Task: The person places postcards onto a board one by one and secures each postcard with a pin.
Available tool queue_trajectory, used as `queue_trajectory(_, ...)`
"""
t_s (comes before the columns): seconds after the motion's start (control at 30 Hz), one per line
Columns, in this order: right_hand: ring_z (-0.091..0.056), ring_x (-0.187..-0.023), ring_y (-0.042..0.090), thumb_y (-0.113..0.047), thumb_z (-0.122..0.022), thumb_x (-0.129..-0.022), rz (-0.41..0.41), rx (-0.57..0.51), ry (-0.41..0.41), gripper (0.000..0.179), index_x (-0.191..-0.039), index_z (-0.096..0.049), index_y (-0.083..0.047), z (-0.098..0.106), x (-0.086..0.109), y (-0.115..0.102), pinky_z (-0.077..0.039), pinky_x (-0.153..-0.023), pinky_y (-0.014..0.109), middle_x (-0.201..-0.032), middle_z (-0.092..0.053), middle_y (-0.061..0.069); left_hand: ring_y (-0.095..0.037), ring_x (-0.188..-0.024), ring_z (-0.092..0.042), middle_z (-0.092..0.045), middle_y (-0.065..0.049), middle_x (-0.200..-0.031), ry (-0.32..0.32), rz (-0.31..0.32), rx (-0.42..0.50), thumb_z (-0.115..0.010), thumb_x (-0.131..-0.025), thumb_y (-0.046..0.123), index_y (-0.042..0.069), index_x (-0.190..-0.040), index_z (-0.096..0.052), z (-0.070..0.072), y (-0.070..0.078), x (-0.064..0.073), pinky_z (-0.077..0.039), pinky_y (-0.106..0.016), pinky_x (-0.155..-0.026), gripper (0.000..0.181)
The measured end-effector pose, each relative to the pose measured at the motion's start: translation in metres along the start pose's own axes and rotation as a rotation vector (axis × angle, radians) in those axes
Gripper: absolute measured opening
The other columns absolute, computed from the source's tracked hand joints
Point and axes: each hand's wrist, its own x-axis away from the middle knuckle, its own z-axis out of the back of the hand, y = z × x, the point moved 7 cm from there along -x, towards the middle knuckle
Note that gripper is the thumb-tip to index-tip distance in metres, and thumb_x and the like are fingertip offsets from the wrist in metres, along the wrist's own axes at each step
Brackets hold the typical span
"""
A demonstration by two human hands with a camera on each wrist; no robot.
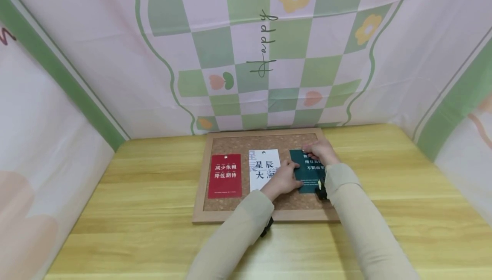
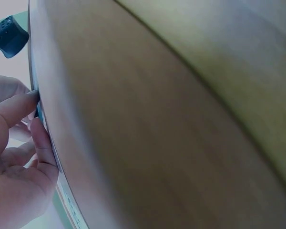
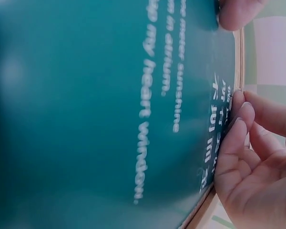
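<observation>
A dark green card (image 1: pixel 309 177) with white lettering lies on the right part of a wood-framed cork board (image 1: pixel 282 203). My left hand (image 1: pixel 285 178) rests fingertips on the card's left edge, fingers apart, and partly covers the white card (image 1: pixel 261 164) beside it. At the green card's top, my right hand (image 1: pixel 322 151) has thumb and fingers bent together in a pinch. In the right wrist view, the right fingertips (image 3: pixel 238 126) meet close to the card's upper end; whatever small thing lies between them is hidden.
A red card (image 1: pixel 225 177) sits at the board's left. Small shiny round heads show at the top of the red and white cards. The board lies on a yellow wooden table (image 1: pixel 134 211), against a patterned cloth (image 1: pixel 253 57) behind. A black wrist camera (image 1: pixel 321 192) hangs below the right sleeve.
</observation>
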Motion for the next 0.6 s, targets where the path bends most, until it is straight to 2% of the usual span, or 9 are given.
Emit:
queue_trajectory(0.4, -0.05, -0.059, 0.002, -0.01, -0.054, -0.094, -0.014, -0.002, -0.003, 0.038, -0.128, -0.054, 0.008, 0.0016, -0.0014, 0.0016, -0.045, -0.059, 0.017, -0.066, -0.055, -0.013, -0.007, -0.077, -0.049, -0.04, -0.006, -0.143, -0.004, 0.002, -0.013, -0.068, -0.089, 0.025, 0.012, -0.138, -0.048, 0.0023, 0.0012, 0.0018, -0.047, -0.02, -0.085, 0.055)
queue_trajectory(0.6, -0.05, -0.059, 0.002, -0.011, -0.054, -0.095, -0.019, 0.018, -0.001, 0.036, -0.125, -0.056, 0.007, 0.0024, -0.0003, 0.0019, -0.045, -0.059, 0.017, -0.065, -0.054, -0.012, -0.006, -0.073, -0.05, -0.039, -0.006, -0.144, -0.011, 0.006, 0.0, -0.068, -0.088, 0.024, 0.012, -0.138, -0.048, 0.0013, 0.0012, 0.0012, -0.047, -0.018, -0.078, 0.055)
